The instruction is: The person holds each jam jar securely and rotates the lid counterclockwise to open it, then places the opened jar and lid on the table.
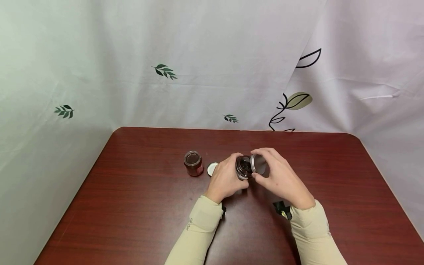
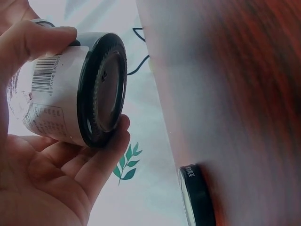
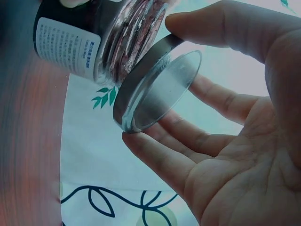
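My left hand [image 1: 226, 179] grips a glass jar [image 1: 244, 166] with dark contents. The jar's mouth faces up toward the head camera. In the left wrist view its black base [image 2: 106, 92] shows, along with a white label bearing a barcode [image 2: 45, 74]. By its rim, my right hand [image 1: 283, 180] holds a silvery lid [image 1: 259, 164] between thumb and fingers. That lid is tilted, its edge right at the jar's mouth; in the right wrist view a clear disc [image 3: 171, 89] shows on its palm-facing side. Bare screw threads [image 3: 136, 35] ring the jar's neck.
A second jar [image 1: 193, 164], uncapped and filled with something dark, stands left of my left hand. Between them lies a lid [image 1: 212, 169], white inside, partly hidden by that hand. The dark red table [image 1: 132, 206] reaches back to a white curtain [image 1: 198, 44] with leaf prints.
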The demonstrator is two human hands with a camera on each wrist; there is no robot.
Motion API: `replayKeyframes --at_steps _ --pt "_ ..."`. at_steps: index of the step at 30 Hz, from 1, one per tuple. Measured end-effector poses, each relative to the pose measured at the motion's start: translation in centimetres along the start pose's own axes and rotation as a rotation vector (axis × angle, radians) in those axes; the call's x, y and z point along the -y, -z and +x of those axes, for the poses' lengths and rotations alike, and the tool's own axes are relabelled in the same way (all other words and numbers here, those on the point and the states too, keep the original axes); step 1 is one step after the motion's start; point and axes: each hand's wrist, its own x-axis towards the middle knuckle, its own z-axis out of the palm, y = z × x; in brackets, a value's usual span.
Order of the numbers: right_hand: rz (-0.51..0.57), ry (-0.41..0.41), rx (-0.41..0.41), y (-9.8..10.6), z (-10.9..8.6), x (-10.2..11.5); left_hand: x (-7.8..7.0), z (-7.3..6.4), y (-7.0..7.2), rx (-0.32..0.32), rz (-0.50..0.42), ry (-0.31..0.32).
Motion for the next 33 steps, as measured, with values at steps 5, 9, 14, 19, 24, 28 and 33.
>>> replayKeyframes --at_steps 5,9,14,19,24,28,33 --pt "-0.01 0.006 -0.02 0.1 -0.1 -0.3 0.0 0.0 0.0 0.0 -0.007 -0.002" --pt "-0.007 0.013 -0.04 0.3 -0.2 -0.5 0.0 -0.1 0.0 0.003 -0.016 0.002" --pt "-0.009 0.008 -0.055 0.3 -0.4 -0.8 0.0 -0.1 0.0 -0.003 -0.029 0.005" --pt "-0.02 0.006 -0.069 0.3 -0.5 -1.1 0.1 -0.1 -0.1 -0.012 -0.035 0.003" --pt "-0.015 -0.006 -0.074 0.3 -0.6 -1.3 0.1 -0.2 -0.1 -0.017 -0.034 0.005" --pt "-0.013 -0.028 -0.076 0.3 -0.8 -1.6 0.1 -0.2 -0.1 -0.016 -0.035 0.006" --pt "-0.003 -0.039 -0.085 0.2 -1.0 -1.9 0.1 -0.1 -0.2 -0.011 -0.021 0.014"
